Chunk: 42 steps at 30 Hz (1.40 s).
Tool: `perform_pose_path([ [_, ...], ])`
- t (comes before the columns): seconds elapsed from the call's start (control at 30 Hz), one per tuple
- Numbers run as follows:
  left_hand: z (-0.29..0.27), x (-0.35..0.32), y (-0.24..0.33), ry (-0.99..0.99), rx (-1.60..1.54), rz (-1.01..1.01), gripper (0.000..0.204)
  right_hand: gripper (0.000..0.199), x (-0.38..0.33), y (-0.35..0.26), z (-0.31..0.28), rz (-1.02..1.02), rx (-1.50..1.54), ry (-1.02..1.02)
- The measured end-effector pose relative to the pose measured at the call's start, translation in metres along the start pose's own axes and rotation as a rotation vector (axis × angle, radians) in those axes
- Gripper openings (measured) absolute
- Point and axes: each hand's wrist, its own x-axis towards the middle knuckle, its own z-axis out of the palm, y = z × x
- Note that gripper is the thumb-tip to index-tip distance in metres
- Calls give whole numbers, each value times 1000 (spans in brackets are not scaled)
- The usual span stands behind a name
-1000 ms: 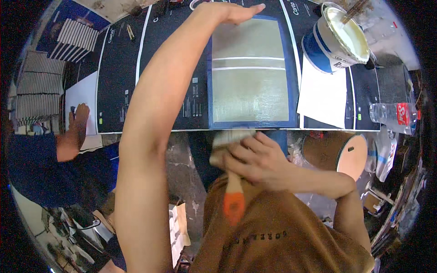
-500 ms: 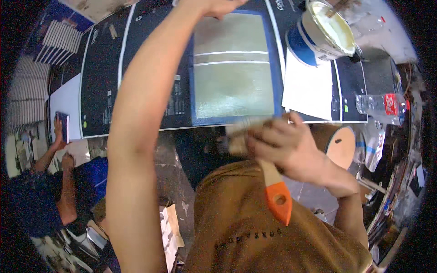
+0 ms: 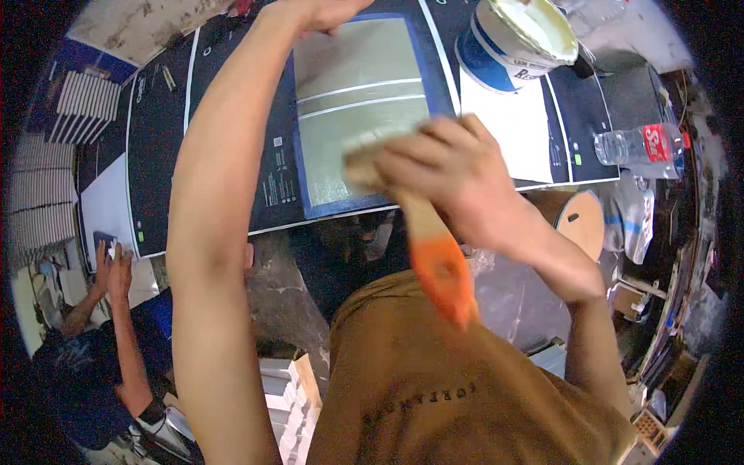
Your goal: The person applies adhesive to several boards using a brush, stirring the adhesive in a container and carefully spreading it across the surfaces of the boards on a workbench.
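My right hand (image 3: 457, 174) is closed around a wide flat paintbrush (image 3: 438, 267) with a wooden handle tipped in orange. Its head, smeared by motion, is over the near part of a pale grey-green panel (image 3: 360, 132). That panel has a blue border and two white lines across it, and its near part looks shiny. My left arm reaches to the far side, where my left hand (image 3: 325, 14) rests near the panel's far left edge with fingers stretched out, partly cut off by the frame. Right of the panel, a white and blue bucket (image 3: 515, 46) holds creamy white stuff.
White paper (image 3: 515, 136) lies under the bucket on the dark printed table covering (image 3: 271, 174). A clear bottle with a red label (image 3: 647, 147) lies at the right. Book stacks (image 3: 85, 105) stand far left, where a co-worker's hands (image 3: 112, 267) hold a small dark object.
My right hand has carried the brush up and left, from the table's near edge to over the panel. My left hand stays near the panel's far edge. The whole view has shifted slightly.
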Motion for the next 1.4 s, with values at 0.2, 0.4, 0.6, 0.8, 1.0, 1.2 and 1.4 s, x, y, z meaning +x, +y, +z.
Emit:
perform_pose_path([
  [0.2, 17, 9, -14, 292, 34, 231, 105, 26, 9, -60, 58, -136, -51, 46],
  [0.4, 0, -1, -5, -61, -34, 25, 110, 32, 24, -35, 14, -16, -33, 116],
  [0.6, 3, -8, 2, 119, 139, 31, 109, 28, 31, 26, 38, -72, 90, -152],
  [0.8, -3, -4, -11, -109, -145, -12, 111, 29, -43, 9, -31, -58, 161, -307],
  [1.0, 1, -16, 5, -39, -1, -1, 105, 25, 22, 57, -4, -47, 51, -179],
  [1.2, 0, -24, -10, -14, -163, -43, 105, 26, -12, 32, -53, -100, 157, -545],
  [1.4, -3, 4, -8, -72, -55, 26, 104, 25, 5, 68, -38, -89, 60, -236],
])
